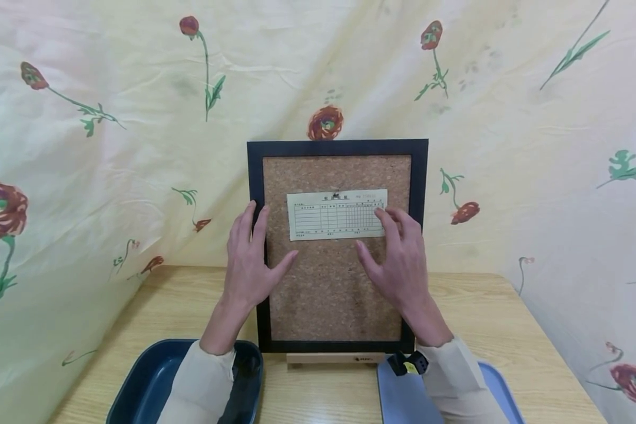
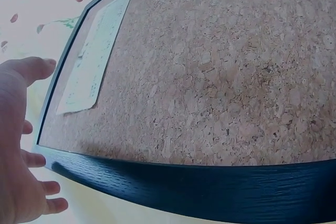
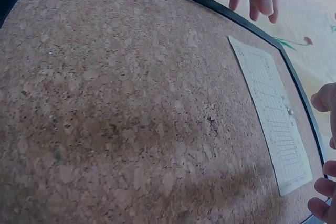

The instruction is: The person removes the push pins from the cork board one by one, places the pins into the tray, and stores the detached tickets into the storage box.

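Note:
A printed paper form hangs on the upper half of a black-framed cork board. At the middle of its top edge sits a small, shiny pin head. My left hand is spread in front of the board's left frame edge, thumb pointing in toward the form. On the other side, my right hand is held over the form's right end with relaxed, slightly bent fingers, its index fingertip overlapping the paper in the head view. Neither hand holds anything.
The board stands upright on a wooden base on a light wood table. A dark blue tray is at front left, partly under the left sleeve. A light blue tray lies at front right. Flowered cloth hangs behind.

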`<action>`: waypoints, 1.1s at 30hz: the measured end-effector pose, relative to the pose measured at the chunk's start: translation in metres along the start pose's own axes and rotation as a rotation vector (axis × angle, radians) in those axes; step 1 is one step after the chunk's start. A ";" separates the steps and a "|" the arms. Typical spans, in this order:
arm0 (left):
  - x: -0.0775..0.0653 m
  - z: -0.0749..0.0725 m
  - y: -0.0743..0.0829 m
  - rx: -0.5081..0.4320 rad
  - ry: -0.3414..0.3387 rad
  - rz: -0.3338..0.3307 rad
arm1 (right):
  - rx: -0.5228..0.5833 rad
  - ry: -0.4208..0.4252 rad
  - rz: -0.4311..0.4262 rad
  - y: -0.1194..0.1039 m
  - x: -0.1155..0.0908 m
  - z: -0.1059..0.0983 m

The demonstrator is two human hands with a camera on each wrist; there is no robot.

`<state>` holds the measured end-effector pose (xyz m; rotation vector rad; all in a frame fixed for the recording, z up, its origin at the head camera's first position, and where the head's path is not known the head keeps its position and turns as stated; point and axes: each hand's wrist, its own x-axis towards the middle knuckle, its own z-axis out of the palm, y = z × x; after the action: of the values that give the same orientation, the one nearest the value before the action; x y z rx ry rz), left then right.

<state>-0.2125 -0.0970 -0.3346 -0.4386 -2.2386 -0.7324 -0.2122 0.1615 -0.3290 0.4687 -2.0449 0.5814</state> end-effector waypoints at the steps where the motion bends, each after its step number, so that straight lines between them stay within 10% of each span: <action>1: 0.001 0.001 0.000 0.000 0.000 0.000 | 0.003 0.001 -0.002 0.000 0.001 0.000; 33: 0.007 0.019 -0.001 0.011 0.052 0.036 | 0.008 -0.015 -0.054 -0.006 0.023 0.017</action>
<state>-0.2278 -0.0854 -0.3405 -0.4482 -2.1796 -0.7054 -0.2322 0.1447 -0.3157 0.5330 -2.0387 0.5557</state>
